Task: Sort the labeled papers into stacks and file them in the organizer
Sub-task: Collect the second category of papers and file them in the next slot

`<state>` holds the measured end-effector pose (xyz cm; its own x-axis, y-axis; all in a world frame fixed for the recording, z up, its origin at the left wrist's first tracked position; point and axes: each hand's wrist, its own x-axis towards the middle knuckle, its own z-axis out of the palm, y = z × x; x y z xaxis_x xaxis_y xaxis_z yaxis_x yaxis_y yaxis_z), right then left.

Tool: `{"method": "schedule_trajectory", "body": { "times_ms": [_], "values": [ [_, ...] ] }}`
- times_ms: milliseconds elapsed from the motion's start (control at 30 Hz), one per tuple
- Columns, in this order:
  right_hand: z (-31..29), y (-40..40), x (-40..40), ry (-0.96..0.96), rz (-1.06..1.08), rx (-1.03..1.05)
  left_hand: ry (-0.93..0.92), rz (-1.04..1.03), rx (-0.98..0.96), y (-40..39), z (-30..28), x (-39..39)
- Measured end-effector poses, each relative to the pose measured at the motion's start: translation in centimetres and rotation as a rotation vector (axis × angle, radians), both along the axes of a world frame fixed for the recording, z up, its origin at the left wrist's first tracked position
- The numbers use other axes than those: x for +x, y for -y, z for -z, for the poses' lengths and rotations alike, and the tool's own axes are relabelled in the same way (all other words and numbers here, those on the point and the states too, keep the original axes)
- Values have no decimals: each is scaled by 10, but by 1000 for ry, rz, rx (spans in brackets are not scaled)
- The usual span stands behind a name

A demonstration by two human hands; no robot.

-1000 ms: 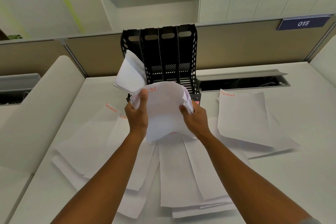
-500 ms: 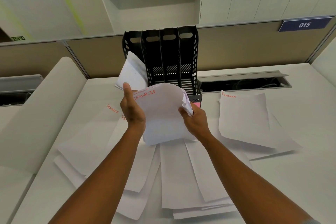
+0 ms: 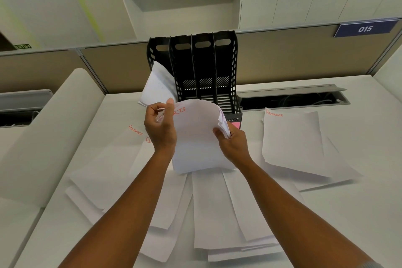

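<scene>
The held stack of papers (image 3: pixel 195 137) shows red letters "RTS" at its top, the rest hidden by the left hand (image 3: pixel 159 128). "FINANCE" in red heads a sheet (image 3: pixel 291 139) near the bench's right edge and another sheet (image 3: pixel 121 159) toward its left edge. A blue plate (image 3: pixel 365 29) on the partition reads "015".

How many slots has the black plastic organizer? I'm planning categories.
4, side by side in the black plastic organizer: leftmost holds white paper sheets; second, third, fourth look empty.
</scene>
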<state>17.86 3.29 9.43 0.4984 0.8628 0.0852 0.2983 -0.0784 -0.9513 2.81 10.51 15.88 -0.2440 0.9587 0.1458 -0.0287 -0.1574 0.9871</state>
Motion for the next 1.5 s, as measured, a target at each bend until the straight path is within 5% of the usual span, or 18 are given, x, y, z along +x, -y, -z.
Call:
{"method": "schedule_trajectory", "body": {
  "times_ms": [233, 400, 567, 867, 1267, 1500],
  "values": [
    [-1, 1, 4, 23, -8, -5, 20, -60, -72, -10, -4, -4],
    [-8, -1, 5, 7, 4, 19, 31, 269, -89, -12, 5, -18],
    [-19, -6, 7, -83, 9, 51, -178, 456, -185, -4, 29, -28],
    [-22, -11, -5, 36, 6, 114, -134, 247, -107, 5, 43, -11],
    [21, 7, 3, 64, -108, -223, -244, 384, -237, 21, 105, -21],
    [-20, -8, 15, 386, -108, -83, -274, 284, -182, 1, 97, -22]
  ]
}}
